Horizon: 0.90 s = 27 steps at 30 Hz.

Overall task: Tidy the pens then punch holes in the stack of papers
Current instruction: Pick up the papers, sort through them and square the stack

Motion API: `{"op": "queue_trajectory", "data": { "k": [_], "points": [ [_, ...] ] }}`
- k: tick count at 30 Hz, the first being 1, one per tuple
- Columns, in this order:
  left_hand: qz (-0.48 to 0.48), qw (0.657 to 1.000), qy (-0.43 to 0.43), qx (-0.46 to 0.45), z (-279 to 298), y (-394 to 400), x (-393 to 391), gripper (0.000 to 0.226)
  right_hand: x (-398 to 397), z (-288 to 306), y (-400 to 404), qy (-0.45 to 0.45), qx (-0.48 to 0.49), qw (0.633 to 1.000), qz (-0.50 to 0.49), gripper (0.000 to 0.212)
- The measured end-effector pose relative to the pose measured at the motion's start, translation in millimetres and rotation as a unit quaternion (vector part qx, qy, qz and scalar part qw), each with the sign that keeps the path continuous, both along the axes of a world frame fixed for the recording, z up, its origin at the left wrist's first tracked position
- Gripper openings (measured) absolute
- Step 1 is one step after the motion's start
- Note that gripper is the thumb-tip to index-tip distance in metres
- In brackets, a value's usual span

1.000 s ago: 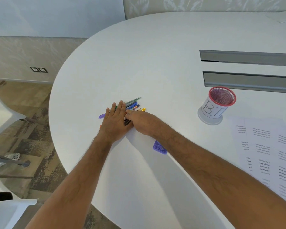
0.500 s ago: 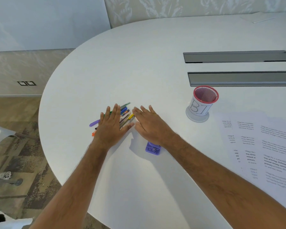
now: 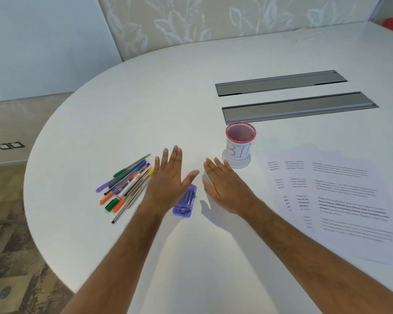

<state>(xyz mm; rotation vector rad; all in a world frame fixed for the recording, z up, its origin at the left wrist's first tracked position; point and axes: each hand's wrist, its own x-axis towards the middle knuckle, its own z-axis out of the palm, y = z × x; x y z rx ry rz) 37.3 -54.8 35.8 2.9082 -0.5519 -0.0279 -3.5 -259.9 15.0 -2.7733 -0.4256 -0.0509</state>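
Both hands are seen palm-down above the white table (image 3: 191,98), fingers straight and spread, nothing held. The pens (image 3: 126,185) are gathered in a loose bundle just beyond the little-finger side of the left hand (image 3: 168,184). A purple hole punch (image 3: 184,203) is partly covered beneath that hand's thumb side. The red-rimmed mesh cup (image 3: 239,143) stands just past the fingertips of the right hand (image 3: 227,186). The printed papers (image 3: 340,196) are spread beyond its little-finger side.

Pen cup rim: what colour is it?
Red-pink, on the pen cup; its mesh inside is the same colour. Seen in the head view.
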Motion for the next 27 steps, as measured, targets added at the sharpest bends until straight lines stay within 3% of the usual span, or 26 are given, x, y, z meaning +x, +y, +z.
{"op": "queue_trajectory", "data": {
  "k": [18,27],
  "points": [
    [-0.09,0.995,0.036,-0.032,-20,-146,-50,0.097,-73,-16,-144,0.011,-0.05,0.99,-0.129,0.068],
    [-0.106,0.988,0.092,-0.065,-29,-200,-71,0.095,-109,-21,-219,0.037,-0.002,0.979,-0.201,0.071]
  ]
}}
